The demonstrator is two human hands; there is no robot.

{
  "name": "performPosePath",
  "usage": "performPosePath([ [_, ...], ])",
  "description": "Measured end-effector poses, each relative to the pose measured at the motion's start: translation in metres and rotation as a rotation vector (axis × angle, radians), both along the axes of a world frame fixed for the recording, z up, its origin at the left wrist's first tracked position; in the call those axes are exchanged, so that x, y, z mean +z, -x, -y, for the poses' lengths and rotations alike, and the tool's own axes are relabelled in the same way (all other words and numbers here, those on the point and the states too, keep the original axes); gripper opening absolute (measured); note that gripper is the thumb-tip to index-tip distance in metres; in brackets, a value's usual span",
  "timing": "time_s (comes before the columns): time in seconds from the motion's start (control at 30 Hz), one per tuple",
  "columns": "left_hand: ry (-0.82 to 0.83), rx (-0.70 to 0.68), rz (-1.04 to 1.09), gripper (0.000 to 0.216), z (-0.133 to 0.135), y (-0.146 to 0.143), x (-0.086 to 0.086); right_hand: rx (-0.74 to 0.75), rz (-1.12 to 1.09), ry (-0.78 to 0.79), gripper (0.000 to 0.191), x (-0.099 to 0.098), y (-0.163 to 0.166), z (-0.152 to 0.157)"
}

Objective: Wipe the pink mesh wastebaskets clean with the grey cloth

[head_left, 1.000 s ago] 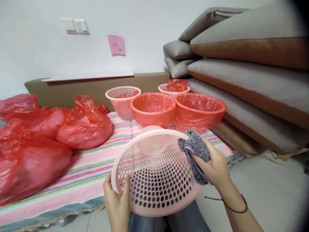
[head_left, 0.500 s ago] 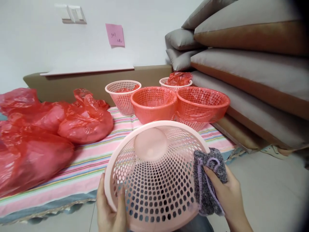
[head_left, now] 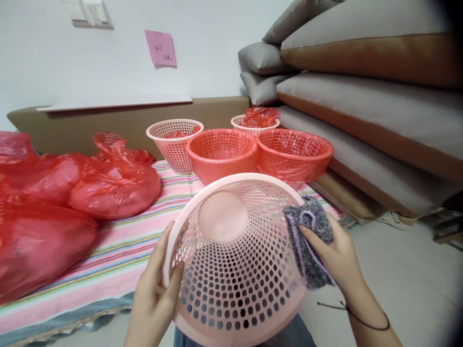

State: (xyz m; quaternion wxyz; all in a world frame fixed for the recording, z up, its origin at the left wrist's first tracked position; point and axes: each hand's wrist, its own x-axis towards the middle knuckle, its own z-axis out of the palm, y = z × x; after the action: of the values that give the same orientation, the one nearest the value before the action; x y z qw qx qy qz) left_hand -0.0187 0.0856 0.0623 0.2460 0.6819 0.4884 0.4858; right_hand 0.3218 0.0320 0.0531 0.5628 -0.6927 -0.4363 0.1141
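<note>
A pale pink perforated plastic basket point(head_left: 231, 260) is held tilted over my lap, its inside facing me. My left hand point(head_left: 155, 294) grips the basket's left rim, thumb over the edge. My right hand point(head_left: 336, 255) is closed on a grey knitted cloth point(head_left: 307, 236) with a purple edge, pressing it against the basket's right rim.
Two orange-red baskets point(head_left: 220, 154) point(head_left: 294, 154) and two pale pink baskets point(head_left: 175, 142) point(head_left: 253, 126) stand on a striped cloth point(head_left: 119, 250). Red plastic bags point(head_left: 72, 193) lie on its left. Stacked grey and brown cushions point(head_left: 372, 96) fill the right. Pale floor tiles point(head_left: 408, 279) lie at lower right.
My right hand with the cloth slid down the basket's right rim, then came back up it. My left hand shifted its grip on the left rim, and the view panned slightly.
</note>
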Motion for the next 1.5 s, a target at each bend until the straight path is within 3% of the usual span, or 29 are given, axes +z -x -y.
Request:
performPosePath([
  [0.1, -0.057, -0.093, -0.057, 0.061, -0.013, -0.002, 0.008, 0.118, 0.23, -0.037, 0.053, 0.022, -0.015, -0.018],
  [0.23, -0.083, -0.117, -0.063, 0.061, -0.029, -0.008, 0.017, 0.289, 0.438, -0.07, 0.046, 0.053, -0.023, -0.04],
  [0.47, -0.014, -0.201, 0.016, 0.061, -0.046, -0.024, 0.039, 0.477, 0.646, -0.1, 0.047, 0.094, -0.015, -0.066],
  [0.7, -0.084, -0.37, -0.089, 0.07, -0.051, -0.037, 0.052, 0.641, 0.878, -0.143, 0.04, 0.125, 0.001, -0.084],
  [0.97, -0.13, -0.485, -0.199, 0.081, -0.05, -0.049, 0.058, 0.767, 1.172, -0.107, 0.042, 0.145, 0.038, -0.098],
  [1.2, -0.077, -0.492, -0.08, 0.074, -0.048, -0.053, 0.057, 0.865, 1.414, -0.157, 0.038, 0.153, 0.071, -0.102],
  [1.33, 0.004, -0.454, 0.055, 0.067, -0.051, -0.054, 0.05, 0.936, 1.407, -0.17, 0.039, 0.156, 0.075, -0.114],
  [1.5, 0.083, -0.376, 0.197, 0.067, -0.052, -0.053, 0.043, 0.945, 1.287, -0.202, 0.054, 0.156, 0.064, -0.124],
])
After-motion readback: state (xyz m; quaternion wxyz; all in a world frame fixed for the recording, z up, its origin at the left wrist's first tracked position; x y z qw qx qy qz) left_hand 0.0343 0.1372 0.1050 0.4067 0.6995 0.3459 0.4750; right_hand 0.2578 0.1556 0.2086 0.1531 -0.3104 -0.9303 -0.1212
